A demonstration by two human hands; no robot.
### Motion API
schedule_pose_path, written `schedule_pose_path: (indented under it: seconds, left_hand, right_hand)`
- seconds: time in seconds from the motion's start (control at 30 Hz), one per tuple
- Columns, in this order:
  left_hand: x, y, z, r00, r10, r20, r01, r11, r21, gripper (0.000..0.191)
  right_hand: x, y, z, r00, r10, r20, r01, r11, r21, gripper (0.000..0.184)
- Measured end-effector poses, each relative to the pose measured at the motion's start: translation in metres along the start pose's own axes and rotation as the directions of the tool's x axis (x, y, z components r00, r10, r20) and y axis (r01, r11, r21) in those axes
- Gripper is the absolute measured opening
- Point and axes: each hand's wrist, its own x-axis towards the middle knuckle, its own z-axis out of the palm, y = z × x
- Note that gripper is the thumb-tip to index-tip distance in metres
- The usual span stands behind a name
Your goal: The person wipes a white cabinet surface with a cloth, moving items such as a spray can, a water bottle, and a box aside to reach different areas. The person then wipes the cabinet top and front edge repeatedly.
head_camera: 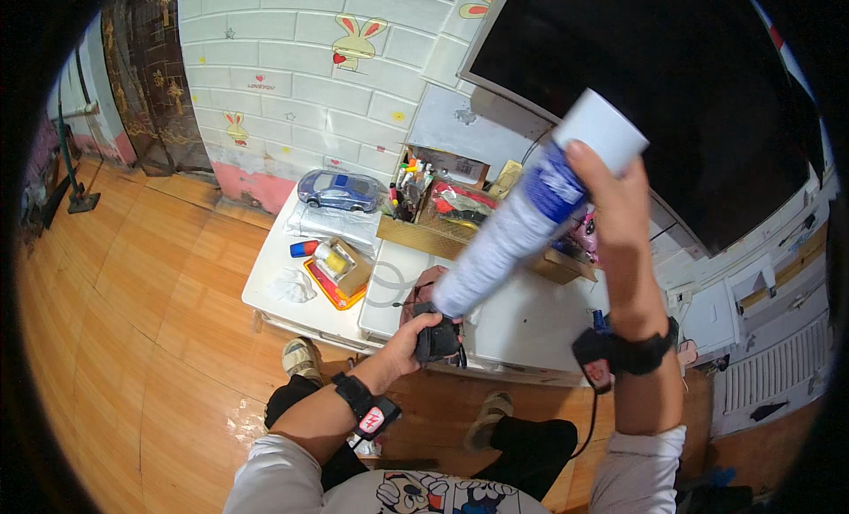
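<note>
A long white and blue cylinder (497, 252) slants across the view above the white table, blurred and ridged like a plastic-wrapped stack of disposable cups. My right hand (613, 196) grips it near its upper end, where a smooth white part (600, 126) sticks out past the blue print. Down at the lower end, my left hand (408, 345) holds a small black object (438, 340), its kind unclear. The cylinder's lower tip meets or overlaps this object; I cannot tell whether they are joined. Each wrist wears a black strap with a small box.
The white table (530, 328) carries a blue toy car (339, 190), a divided box of pens (412, 182), an open small carton (348, 269) and crumpled tissue (292, 285). A large dark screen (637, 63) stands close behind my right hand. A broom (73, 182) leans at far left.
</note>
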Motion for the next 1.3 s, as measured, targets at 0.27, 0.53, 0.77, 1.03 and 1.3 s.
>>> schedule_pose_path:
  seconds: [0.27,0.53,0.77,1.03,1.3]
  left_hand:
    - [-0.003,-0.001,-0.001,0.961,0.137,-0.239,-0.174,0.974,-0.142,0.03]
    - [0.02,-0.019,-0.014,0.969,0.203,-0.138,-0.208,0.978,-0.02,0.035]
    - [0.002,-0.026,-0.014,0.986,0.137,-0.094,-0.143,0.987,-0.067,0.035]
    - [-0.008,-0.027,-0.011,0.993,0.094,-0.074,-0.101,0.991,-0.092,0.035]
    - [-0.013,-0.021,-0.015,0.991,0.103,-0.087,-0.111,0.988,-0.104,0.036]
  right_hand:
    - [0.023,0.016,0.168,0.962,-0.181,0.204,0.12,0.953,0.277,0.064]
    - [-0.017,0.069,0.314,0.948,-0.084,0.307,0.004,0.967,0.254,0.072]
    - [-0.044,0.122,0.374,0.95,0.054,0.307,-0.12,0.972,0.2,0.072]
    - [-0.034,0.139,0.39,0.945,-0.002,0.327,-0.022,0.997,0.071,0.075]
    - [-0.029,0.145,0.385,0.945,0.043,0.325,-0.042,0.999,-0.012,0.083]
